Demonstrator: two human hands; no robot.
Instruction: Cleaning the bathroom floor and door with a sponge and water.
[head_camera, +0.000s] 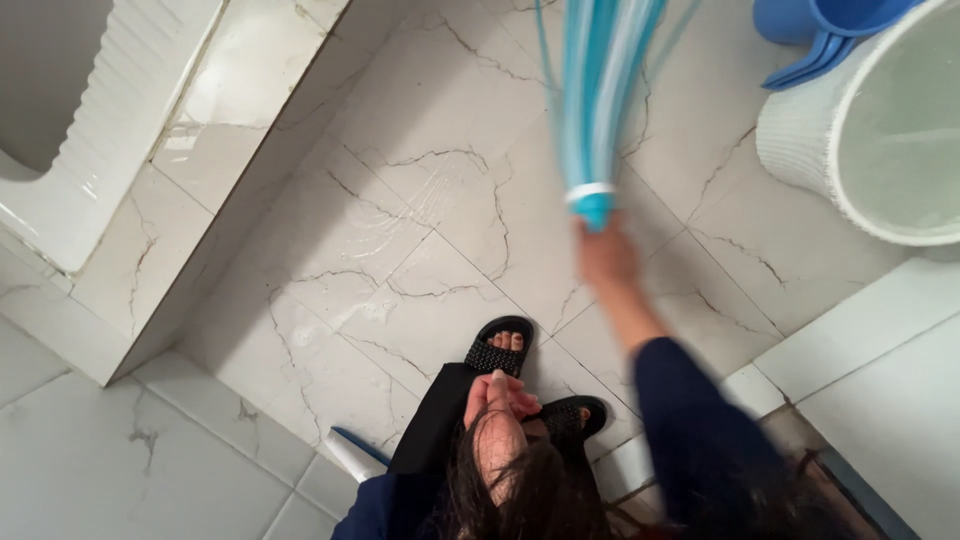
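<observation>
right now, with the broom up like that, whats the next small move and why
Probably bring the broom down and sweep the wet patch on the floor tiles. The right hand grips its handle end with the blue bristles blurred, while the left hand rests near the body, holding nothing that shows.

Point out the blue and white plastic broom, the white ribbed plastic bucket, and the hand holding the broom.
Blue and white plastic broom (597, 90), head view: on the blurred bristles.
White ribbed plastic bucket (795, 140), head view: on its ribbed outer wall.
Right hand (606, 255), head view: on the hand gripping the broom's base.
</observation>
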